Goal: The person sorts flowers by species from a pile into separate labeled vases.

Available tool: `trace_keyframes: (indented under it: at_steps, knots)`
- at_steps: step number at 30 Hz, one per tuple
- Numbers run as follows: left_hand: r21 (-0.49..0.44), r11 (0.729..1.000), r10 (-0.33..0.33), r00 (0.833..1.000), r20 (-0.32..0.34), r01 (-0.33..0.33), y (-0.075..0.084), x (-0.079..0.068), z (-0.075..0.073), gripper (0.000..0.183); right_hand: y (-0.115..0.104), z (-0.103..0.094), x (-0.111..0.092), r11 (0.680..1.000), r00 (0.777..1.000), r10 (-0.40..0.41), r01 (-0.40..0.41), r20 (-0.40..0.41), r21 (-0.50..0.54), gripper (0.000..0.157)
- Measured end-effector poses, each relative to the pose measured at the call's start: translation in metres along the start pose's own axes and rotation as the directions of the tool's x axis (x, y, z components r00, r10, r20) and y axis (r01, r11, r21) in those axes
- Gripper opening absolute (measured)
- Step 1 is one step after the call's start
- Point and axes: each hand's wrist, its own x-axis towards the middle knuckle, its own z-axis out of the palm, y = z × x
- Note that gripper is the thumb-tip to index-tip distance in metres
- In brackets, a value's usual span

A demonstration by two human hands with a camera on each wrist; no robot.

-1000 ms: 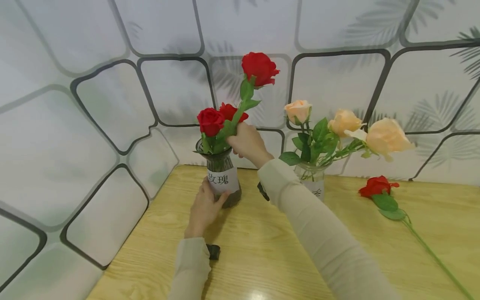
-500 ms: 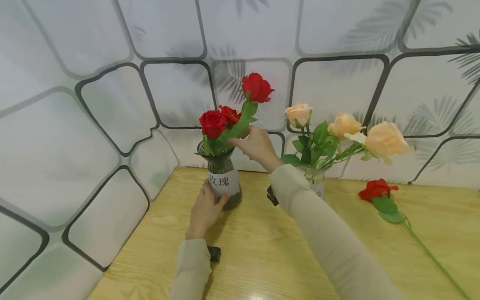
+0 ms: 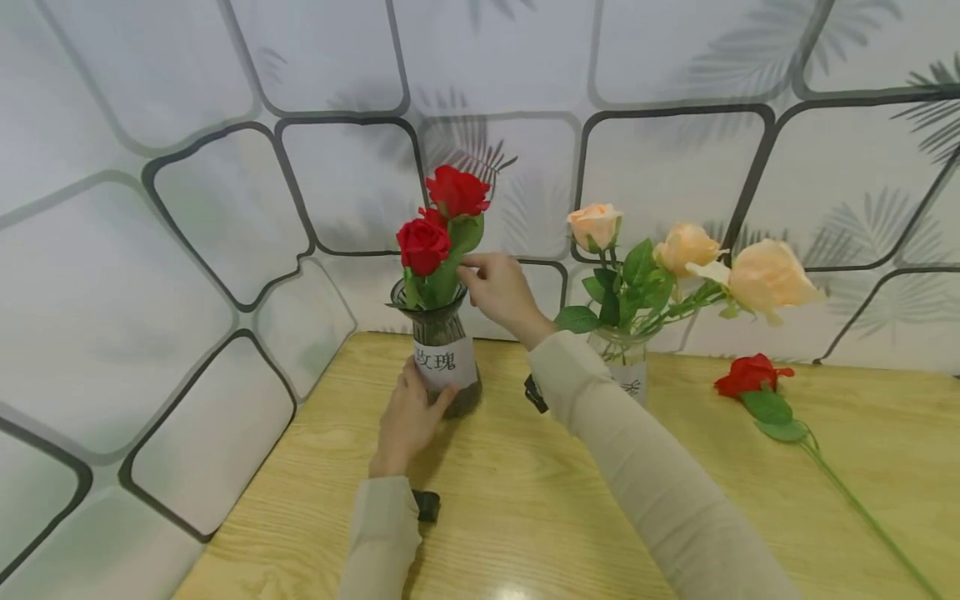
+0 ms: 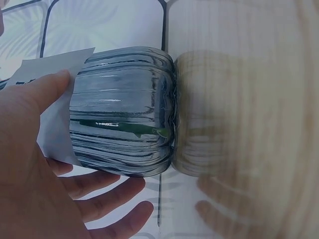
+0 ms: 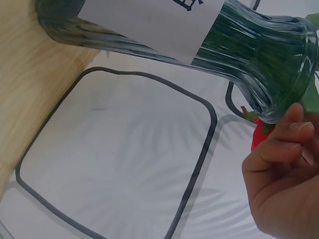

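A ribbed dark glass vase (image 3: 437,328) with a white paper label (image 3: 450,362) stands on the table near the wall. My left hand (image 3: 407,421) holds its lower part, thumb on the label and fingers curled behind the glass (image 4: 119,94). Three red roses rise from the vase: a tall one (image 3: 457,192), a front one (image 3: 423,247) and one mostly hidden behind them. Beside the rim, my right hand (image 3: 501,290) pinches the greenery of the tall rose between thumb and forefinger. In the right wrist view, the right hand's fingers (image 5: 286,149) are curled close to the rim.
To the right, a clear glass vase (image 3: 626,342) holds peach roses (image 3: 772,279), partly behind my right sleeve. Another red rose (image 3: 752,377) lies on the wooden table (image 3: 510,500), stem towards the front right. A patterned wall covering (image 3: 667,183) runs along the back and left.
The tall rose has come down and swung left, closer above the other two. My right hand has stayed near the rim, shifting slightly. My left hand keeps its hold on the vase.
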Motion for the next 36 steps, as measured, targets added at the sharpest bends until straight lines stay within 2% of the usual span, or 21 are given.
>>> trace_keyframes:
  at_steps: [4,10,22,27,36]
  knots:
    - [-0.014,1.0,-0.005,1.0,0.002,0.005,-0.001,0.0,0.0,0.082,-0.005,-0.001,-0.003,0.996,0.999,0.0,0.003,0.038,-0.089,0.025]
    - [-0.034,0.999,-0.003,1.0,0.013,0.003,0.001,0.0,0.001,0.082,-0.003,-0.01,-0.014,0.994,1.0,-0.014,0.012,-0.01,-0.109,0.02]
    - [-0.035,0.999,-0.01,1.0,0.023,0.011,0.0,-0.001,-0.002,0.083,0.019,-0.036,-0.057,1.0,0.999,0.005,-0.007,-0.054,-0.028,0.014]
    - [-0.03,1.0,-0.006,1.0,0.03,0.007,-0.001,0.0,-0.002,0.084,0.023,-0.048,-0.076,1.0,0.999,0.024,-0.024,-0.045,0.0,0.013]
    - [-0.027,1.0,0.0,0.999,0.033,0.001,-0.002,0.001,-0.001,0.084,0.039,-0.064,-0.102,0.997,0.997,0.077,-0.077,-0.014,-0.018,0.015]
